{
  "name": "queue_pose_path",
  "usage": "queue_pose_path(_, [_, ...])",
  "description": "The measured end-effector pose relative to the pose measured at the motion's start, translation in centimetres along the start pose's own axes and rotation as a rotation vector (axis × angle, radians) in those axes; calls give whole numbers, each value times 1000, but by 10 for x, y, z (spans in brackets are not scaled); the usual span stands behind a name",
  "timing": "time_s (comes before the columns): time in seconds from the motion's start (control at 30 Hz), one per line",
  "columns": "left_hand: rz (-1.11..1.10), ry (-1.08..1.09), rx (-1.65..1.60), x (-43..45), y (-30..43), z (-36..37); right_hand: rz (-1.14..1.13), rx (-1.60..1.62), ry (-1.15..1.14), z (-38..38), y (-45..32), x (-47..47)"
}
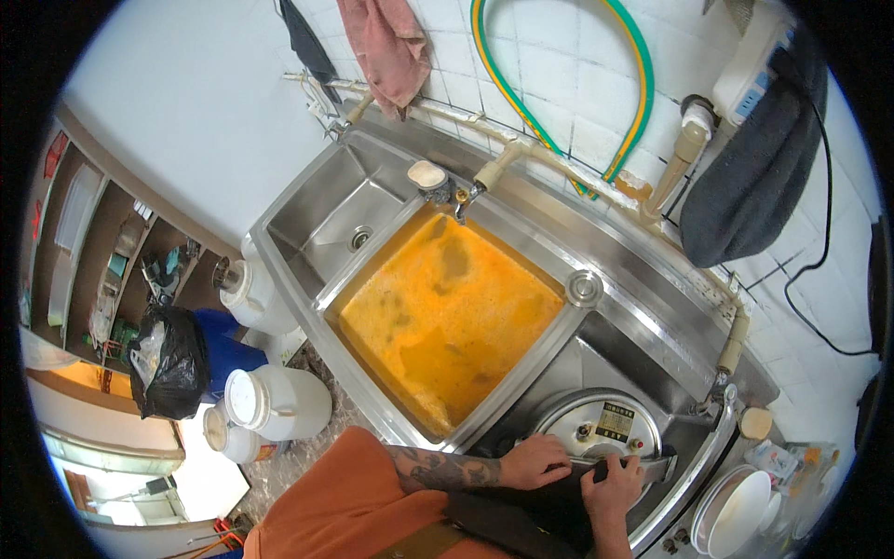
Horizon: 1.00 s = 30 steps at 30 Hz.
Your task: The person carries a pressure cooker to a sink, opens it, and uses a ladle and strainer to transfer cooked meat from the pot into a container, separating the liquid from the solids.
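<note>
A pressure cooker with a round metal lid (569,419) stands in the right-hand basin, its lid bearing a printed label and a small red valve. My left hand (534,462) lies at the lid's near left edge, fingers curled by the dark bar across it; whether it grips anything is unclear. Around the black knob on that bar, my right hand (613,482) has its fingers closed. Orange, murky liquid (454,314) fills much of the middle basin, left of the cooker. The cooker's body is mostly hidden below the lid and my arms.
An empty steel basin (328,209) lies at the far left, and a brass tap (462,202) juts over the middle one. A drain strainer (584,286) sits on the divider. White bowls (740,510) stand at the right. White plastic drums (279,402) are on the floor at the left.
</note>
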<state>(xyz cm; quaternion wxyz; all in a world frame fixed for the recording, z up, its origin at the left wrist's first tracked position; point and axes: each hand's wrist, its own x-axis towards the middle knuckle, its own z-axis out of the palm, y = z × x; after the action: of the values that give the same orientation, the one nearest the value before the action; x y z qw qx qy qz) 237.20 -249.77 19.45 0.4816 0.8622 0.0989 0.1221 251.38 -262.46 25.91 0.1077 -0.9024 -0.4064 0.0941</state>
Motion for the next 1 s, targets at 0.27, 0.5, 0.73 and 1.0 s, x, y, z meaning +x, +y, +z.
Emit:
queue_pose_path(0.27, [-118,80,71,-9,2,1,-627,-91,-454,-22,30,19])
queue_pose_path(0.5, [-123,124,193,-6,-2,0,-602,38,-159,-23,33,4])
queue_pose_path(0.73, [-66,60,168,-2,22,-6,-288,99,32,-6,50,-100])
queue_pose_path(1.0, [24,32,253,-9,10,-12,114,69,118,-53,25,-75])
